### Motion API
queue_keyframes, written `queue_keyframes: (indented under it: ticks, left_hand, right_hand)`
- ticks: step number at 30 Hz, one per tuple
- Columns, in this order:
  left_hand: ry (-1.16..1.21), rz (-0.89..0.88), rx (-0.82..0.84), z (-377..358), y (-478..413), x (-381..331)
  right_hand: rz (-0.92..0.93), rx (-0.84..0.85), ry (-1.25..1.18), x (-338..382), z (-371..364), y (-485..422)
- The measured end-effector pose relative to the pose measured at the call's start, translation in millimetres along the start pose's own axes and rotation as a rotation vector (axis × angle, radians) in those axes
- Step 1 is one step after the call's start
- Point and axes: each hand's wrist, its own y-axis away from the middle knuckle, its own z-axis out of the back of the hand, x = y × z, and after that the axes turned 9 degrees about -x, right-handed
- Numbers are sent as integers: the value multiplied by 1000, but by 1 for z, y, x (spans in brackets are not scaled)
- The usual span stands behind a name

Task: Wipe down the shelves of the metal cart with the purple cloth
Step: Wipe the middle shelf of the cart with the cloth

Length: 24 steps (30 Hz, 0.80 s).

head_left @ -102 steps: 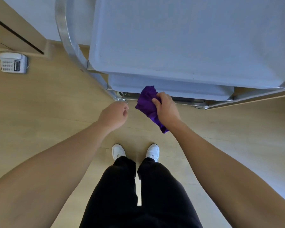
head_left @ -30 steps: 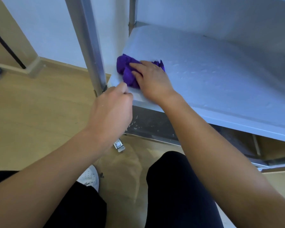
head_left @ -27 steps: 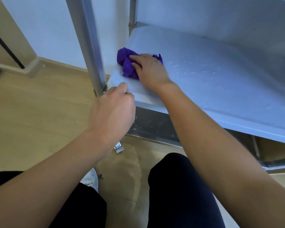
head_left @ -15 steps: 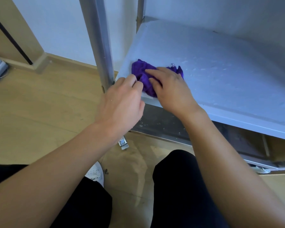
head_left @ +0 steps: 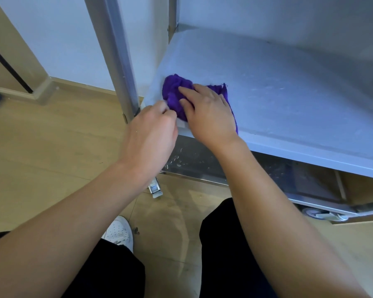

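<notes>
The purple cloth (head_left: 174, 91) lies bunched on the near left corner of the metal cart's lower shelf (head_left: 289, 100). My right hand (head_left: 207, 112) presses flat on top of the cloth, fingers spread over it. My left hand (head_left: 151, 136) is loosely curled at the shelf's front left corner, beside the cart's upright post (head_left: 119, 59), its fingertips close to the cloth. Whether the left hand grips the shelf edge is hidden by its own back.
A lower metal tray (head_left: 310, 181) and a caster wheel (head_left: 319, 214) sit under the shelf at right; a caster brake (head_left: 155, 188) is by my left wrist. Wooden floor, white wall and baseboard at left. My knees and a white shoe (head_left: 119, 231) are below.
Since 3.4 s ago I have crouched from above the cart to the lower shelf. In the last second the right hand slid the cloth back toward the shelf's front corner, near the left hand.
</notes>
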Motion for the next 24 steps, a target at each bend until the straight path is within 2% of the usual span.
queue_keyframes:
  ticks: [7,14,18,21,24]
  left_hand:
    - [-92,4,-9,-1,-14,-16]
    - [38,-46,-26,-25,-40,-27]
    - [96,-61,-22,-48,-40,-23]
    - [41,-95,-35,-58,-34,-24]
    - [-30,-93,-23,-59,-33,-27]
  right_hand:
    - [-61,16,-30,-28,22,-4]
    - [-201,3,14,-92,51,1]
    - [-365,-1,123,-125,67,1]
    - [-421,52,213,-113,62,-1]
    - [-364,119,222,-76,44,-10]
